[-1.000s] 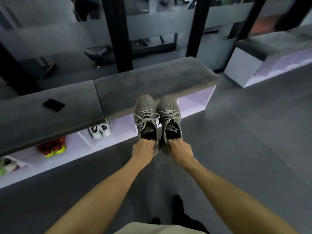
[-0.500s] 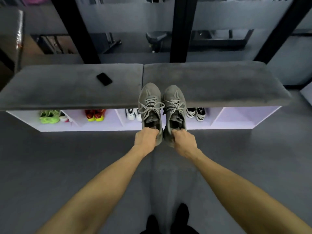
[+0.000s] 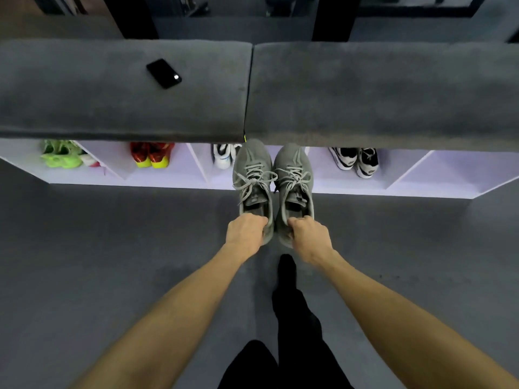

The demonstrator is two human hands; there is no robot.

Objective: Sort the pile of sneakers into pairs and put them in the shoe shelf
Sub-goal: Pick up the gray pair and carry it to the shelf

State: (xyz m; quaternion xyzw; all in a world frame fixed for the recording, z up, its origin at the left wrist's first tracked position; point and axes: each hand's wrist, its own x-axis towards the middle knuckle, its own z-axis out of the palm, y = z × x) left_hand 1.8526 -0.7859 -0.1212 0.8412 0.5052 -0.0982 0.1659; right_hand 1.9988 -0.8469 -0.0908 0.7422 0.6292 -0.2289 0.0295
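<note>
The left hand and right hand each gripped a gray sneaker's heel, toes pointing at the shelf, probably to slide both in.

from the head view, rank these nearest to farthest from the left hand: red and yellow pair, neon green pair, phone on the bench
Measured from the left hand, which grips a grey sneaker:
1. Red and yellow pair, in the second shelf slot, up and to the left.
2. Phone, on the bench top, farther back.
3. Neon green pair, in the far-left slot.
</note>
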